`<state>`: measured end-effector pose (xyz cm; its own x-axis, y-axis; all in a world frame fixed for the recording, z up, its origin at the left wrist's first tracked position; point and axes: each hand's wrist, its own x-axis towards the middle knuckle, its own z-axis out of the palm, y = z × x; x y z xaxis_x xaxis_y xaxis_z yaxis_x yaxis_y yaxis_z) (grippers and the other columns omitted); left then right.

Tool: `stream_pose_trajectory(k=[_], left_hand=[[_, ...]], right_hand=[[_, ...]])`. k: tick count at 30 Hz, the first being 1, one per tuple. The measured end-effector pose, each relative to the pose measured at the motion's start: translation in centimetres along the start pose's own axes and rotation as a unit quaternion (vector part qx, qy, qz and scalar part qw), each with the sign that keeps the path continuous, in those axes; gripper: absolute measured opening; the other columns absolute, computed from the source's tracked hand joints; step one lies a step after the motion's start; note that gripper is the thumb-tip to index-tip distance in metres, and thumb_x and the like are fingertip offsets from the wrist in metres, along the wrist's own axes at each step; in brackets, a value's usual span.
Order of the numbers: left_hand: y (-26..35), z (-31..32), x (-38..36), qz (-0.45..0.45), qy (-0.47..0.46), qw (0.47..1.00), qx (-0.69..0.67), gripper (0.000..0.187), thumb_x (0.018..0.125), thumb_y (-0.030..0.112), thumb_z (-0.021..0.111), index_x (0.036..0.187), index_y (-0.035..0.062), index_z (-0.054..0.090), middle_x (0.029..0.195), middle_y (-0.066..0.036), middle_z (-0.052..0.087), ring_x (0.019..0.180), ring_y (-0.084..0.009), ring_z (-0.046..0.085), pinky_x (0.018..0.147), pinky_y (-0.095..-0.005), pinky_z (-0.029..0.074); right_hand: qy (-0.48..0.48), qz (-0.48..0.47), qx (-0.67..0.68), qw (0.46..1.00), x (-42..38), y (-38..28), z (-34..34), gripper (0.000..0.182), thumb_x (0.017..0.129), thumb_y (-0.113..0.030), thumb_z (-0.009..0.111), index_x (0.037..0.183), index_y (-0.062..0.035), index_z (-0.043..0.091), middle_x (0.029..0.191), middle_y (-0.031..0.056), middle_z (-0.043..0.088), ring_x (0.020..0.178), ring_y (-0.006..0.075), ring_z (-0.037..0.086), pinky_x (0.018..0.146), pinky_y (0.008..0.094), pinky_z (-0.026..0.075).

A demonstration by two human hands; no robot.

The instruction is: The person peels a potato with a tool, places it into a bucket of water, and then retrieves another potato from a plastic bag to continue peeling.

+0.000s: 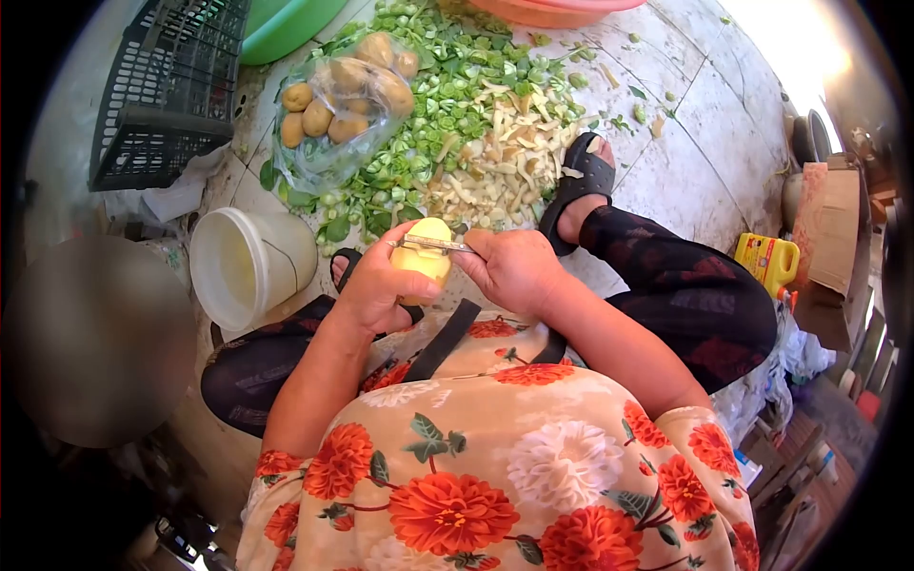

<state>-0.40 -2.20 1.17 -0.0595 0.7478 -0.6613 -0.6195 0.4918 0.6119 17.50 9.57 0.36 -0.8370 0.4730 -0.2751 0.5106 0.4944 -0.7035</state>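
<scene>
We hold the peeled potato in our left hand, fingers curled closed around its lower half, long axis upright and tilted slightly away. Our right hand is clenched on the peeler, whose blade lies across the potato's upper face, touching it. Both hands meet above our knees. Beyond them on the tiled floor lie the peelings, then the bag of unpeeled potatoes farther left.

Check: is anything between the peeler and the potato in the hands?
Nothing visible. The left hand holds the peeled potato, and the right hand lays the peeler straight across its top, touching it.
</scene>
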Motion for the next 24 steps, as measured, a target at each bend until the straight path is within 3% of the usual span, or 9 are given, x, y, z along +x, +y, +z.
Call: stream_pose_trajectory(k=[3, 5, 7, 11, 13, 16, 20, 23, 24], left_hand=[[0.4, 0.3, -0.3, -0.019, -0.017, 1.000, 0.003, 0.090, 0.058, -0.003, 0.077, 0.139, -0.0001, 0.040, 0.112, -0.009, 0.060, 0.097, -0.0190, 0.061, 0.083, -0.0320, 0.051], [1.2, 0.8, -1.4, -0.004, -0.015, 0.999, 0.032, 0.091, 0.056, -0.003, 0.077, 0.139, -0.0001, 0.040, 0.113, -0.009, 0.059, 0.098, -0.0181, 0.060, 0.083, -0.0312, 0.051], [1.0, 0.3, -1.2, 0.016, -0.001, 0.999, 0.037, 0.090, 0.058, -0.003, 0.077, 0.139, 0.0002, 0.040, 0.115, -0.009, 0.057, 0.099, -0.0180, 0.059, 0.082, -0.0314, 0.052], [0.8, 0.3, -0.1, 0.016, 0.027, 0.997, 0.066, 0.088, 0.061, -0.002, 0.077, 0.140, 0.0002, 0.039, 0.115, -0.008, 0.056, 0.101, -0.0184, 0.058, 0.082, -0.0323, 0.052], [0.5, 0.0, 0.1, 0.018, 0.033, 0.998, 0.059, 0.088, 0.061, -0.001, 0.077, 0.140, 0.0001, 0.038, 0.115, -0.008, 0.057, 0.100, -0.0186, 0.059, 0.082, -0.0325, 0.052], [1.0, 0.5, -0.1, 0.022, 0.042, 0.996, 0.070, 0.086, 0.059, -0.001, 0.076, 0.138, 0.0003, 0.041, 0.114, -0.008, 0.059, 0.100, -0.0193, 0.059, 0.085, -0.0323, 0.051], [0.7, 0.5, 0.1, 0.021, 0.052, 0.996, 0.062, 0.087, 0.058, -0.001, 0.076, 0.138, 0.0002, 0.041, 0.114, -0.008, 0.059, 0.101, -0.0191, 0.059, 0.087, -0.0324, 0.050], [0.9, 0.3, 0.0, -0.009, 0.017, 0.998, 0.054, 0.088, 0.060, -0.003, 0.076, 0.139, 0.0000, 0.039, 0.115, -0.008, 0.057, 0.099, -0.0189, 0.060, 0.084, -0.0325, 0.052], [1.0, 0.7, -0.5, -0.007, 0.018, 0.998, 0.063, 0.089, 0.059, -0.003, 0.076, 0.140, 0.0004, 0.038, 0.116, -0.008, 0.057, 0.100, -0.0191, 0.059, 0.085, -0.0325, 0.051]], right_hand=[[0.052, 0.081, -0.048, 0.994, 1.4, 3.7, 1.3, 0.036, 0.096, -0.038, 0.050, 0.084, -0.0058, 0.059, 0.071, 0.0208, 0.063, 0.073, 0.0424, 0.062, 0.065, 0.0500, 0.048], [0.116, 0.165, -0.001, 0.980, 1.9, 6.4, 0.2, 0.039, 0.097, -0.039, 0.049, 0.082, -0.0038, 0.060, 0.072, 0.0230, 0.063, 0.075, 0.0441, 0.061, 0.068, 0.0508, 0.048], [0.161, 0.155, 0.018, 0.975, 1.9, 4.7, -1.2, 0.040, 0.097, -0.037, 0.050, 0.079, -0.0022, 0.058, 0.072, 0.0234, 0.062, 0.074, 0.0443, 0.060, 0.067, 0.0504, 0.048], [0.084, 0.091, 0.081, 0.989, 0.8, 2.1, -0.2, 0.038, 0.095, -0.040, 0.051, 0.085, -0.0048, 0.062, 0.074, 0.0217, 0.064, 0.074, 0.0420, 0.062, 0.069, 0.0507, 0.048], [0.011, -0.022, 0.111, 0.994, 0.0, 0.7, 0.0, 0.038, 0.094, -0.040, 0.051, 0.084, -0.0051, 0.062, 0.072, 0.0203, 0.064, 0.074, 0.0415, 0.062, 0.068, 0.0507, 0.048], [-0.034, -0.011, 0.082, 0.996, -0.4, -0.1, 0.1, 0.038, 0.094, -0.040, 0.051, 0.084, -0.0053, 0.062, 0.073, 0.0196, 0.064, 0.074, 0.0410, 0.063, 0.069, 0.0504, 0.048], [-0.022, 0.015, 0.056, 0.998, 0.0, -0.1, 0.3, 0.038, 0.095, -0.039, 0.049, 0.085, -0.0053, 0.063, 0.074, 0.0198, 0.065, 0.073, 0.0409, 0.063, 0.069, 0.0502, 0.049], [0.068, 0.056, -0.007, 0.996, 1.7, 3.0, 1.4, 0.039, 0.096, -0.040, 0.049, 0.084, -0.0048, 0.062, 0.074, 0.0196, 0.065, 0.072, 0.0412, 0.062, 0.068, 0.0508, 0.048], [0.124, 0.121, 0.026, 0.985, 2.2, 5.2, 0.7, 0.039, 0.096, -0.039, 0.049, 0.085, -0.0041, 0.061, 0.074, 0.0195, 0.064, 0.072, 0.0413, 0.062, 0.068, 0.0510, 0.048]])
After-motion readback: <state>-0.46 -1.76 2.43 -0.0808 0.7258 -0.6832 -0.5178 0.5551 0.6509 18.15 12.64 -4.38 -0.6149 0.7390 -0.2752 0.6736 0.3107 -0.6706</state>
